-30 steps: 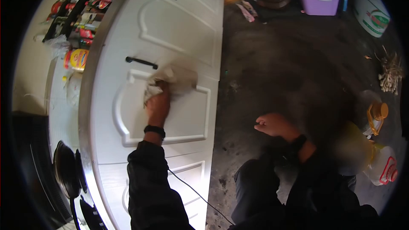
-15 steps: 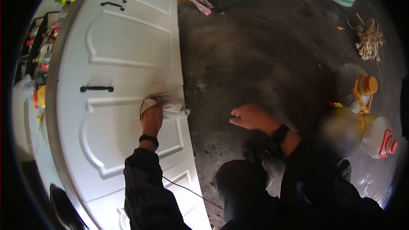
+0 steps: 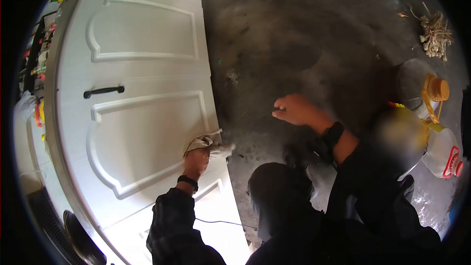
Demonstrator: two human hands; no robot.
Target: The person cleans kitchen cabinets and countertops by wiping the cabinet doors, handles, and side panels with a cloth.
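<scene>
My left hand (image 3: 197, 161) is closed around a crumpled whitish cloth (image 3: 201, 142). The cloth lies against the white cabinet door (image 3: 147, 132), at the lower right of its raised panel, and a loose end hangs past the door's edge. A black handle (image 3: 104, 92) is fixed on the same door, up and left of the cloth. Over the dark floor, my right hand (image 3: 297, 110) hovers with its fingers loosely curled in and nothing visible in them. A dark band sits on each wrist.
To the right stand a large clear bottle with an orange cap (image 3: 438, 90) and a jug with a red cap (image 3: 444, 154). A bundle of garlic (image 3: 435, 34) lies on the floor (image 3: 304, 44) beyond them. Bottles and packets line the counter at far left. A thin cable (image 3: 223, 223) crosses near my knee.
My left hand and the cloth have moved down and to the right across the door panel. My right hand has shifted slightly up. The view has tilted, so the far tubs have mostly left the frame.
</scene>
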